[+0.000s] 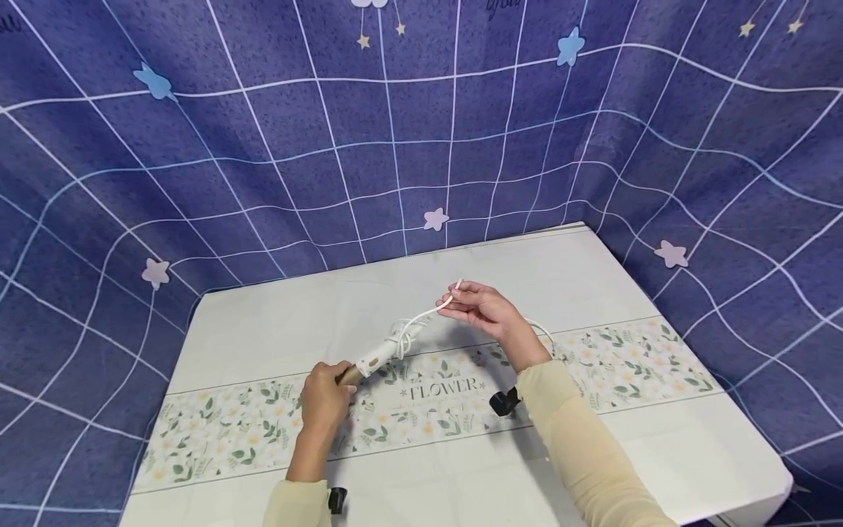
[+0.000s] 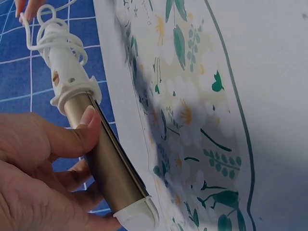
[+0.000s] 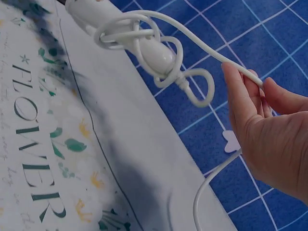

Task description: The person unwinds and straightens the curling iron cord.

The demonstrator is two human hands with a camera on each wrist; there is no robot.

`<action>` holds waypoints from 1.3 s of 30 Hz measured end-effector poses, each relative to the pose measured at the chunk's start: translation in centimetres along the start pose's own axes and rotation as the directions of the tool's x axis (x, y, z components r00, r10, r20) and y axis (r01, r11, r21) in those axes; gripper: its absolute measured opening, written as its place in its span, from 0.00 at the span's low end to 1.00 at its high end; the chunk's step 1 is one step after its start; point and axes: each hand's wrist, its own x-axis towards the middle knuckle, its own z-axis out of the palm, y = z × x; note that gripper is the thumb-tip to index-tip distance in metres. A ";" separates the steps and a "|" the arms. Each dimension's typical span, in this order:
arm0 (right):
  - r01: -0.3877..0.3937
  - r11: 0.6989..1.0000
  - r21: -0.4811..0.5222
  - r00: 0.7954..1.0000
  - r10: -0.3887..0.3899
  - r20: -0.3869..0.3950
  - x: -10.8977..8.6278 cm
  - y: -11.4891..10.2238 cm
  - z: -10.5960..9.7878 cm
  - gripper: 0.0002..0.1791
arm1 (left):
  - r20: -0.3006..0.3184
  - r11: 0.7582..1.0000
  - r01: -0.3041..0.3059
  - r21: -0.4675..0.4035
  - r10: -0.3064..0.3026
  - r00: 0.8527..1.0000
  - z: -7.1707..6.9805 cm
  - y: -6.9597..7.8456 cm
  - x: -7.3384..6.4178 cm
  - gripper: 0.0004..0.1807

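Note:
A white and gold curling iron (image 2: pixel 108 154) is gripped by its gold barrel in my left hand (image 1: pixel 326 395), thumb laid along the barrel in the left wrist view. Its white handle (image 3: pixel 147 53) points away, up and to the right in the head view. Several loops of white cord (image 3: pixel 127 31) are wound around that handle. My right hand (image 1: pixel 484 307) pinches a stretch of the cord between thumb and fingers, to the right of the handle. From this hand the cord's other part hangs down behind the wrist.
Beneath both hands lies a white tablecloth (image 1: pixel 276 315) with a floral band and the word FLOWER. A blue curtain (image 1: pixel 421 146) with grid lines and stars stands behind the table and along its sides. Black wrist mounts (image 1: pixel 504 402) sit at both sleeves.

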 end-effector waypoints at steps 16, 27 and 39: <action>-0.005 1.000 0.023 0.994 0.007 -0.107 -0.2 -0.4 -2.6 0.06 | -0.003 0.989 0.053 -0.137 -0.054 0.999 -0.3 -1.4 0.0 0.23; 0.106 0.978 0.180 0.961 -0.054 -0.272 0.0 -1.3 -3.2 0.04 | 0.046 0.994 -0.033 -0.107 0.038 0.998 -1.1 -2.5 0.0 0.24; 0.255 0.923 0.288 0.931 -0.154 -0.332 -1.1 -4.1 -4.0 0.06 | 0.016 0.999 0.023 0.022 -0.024 1.000 -2.2 -4.2 0.0 0.25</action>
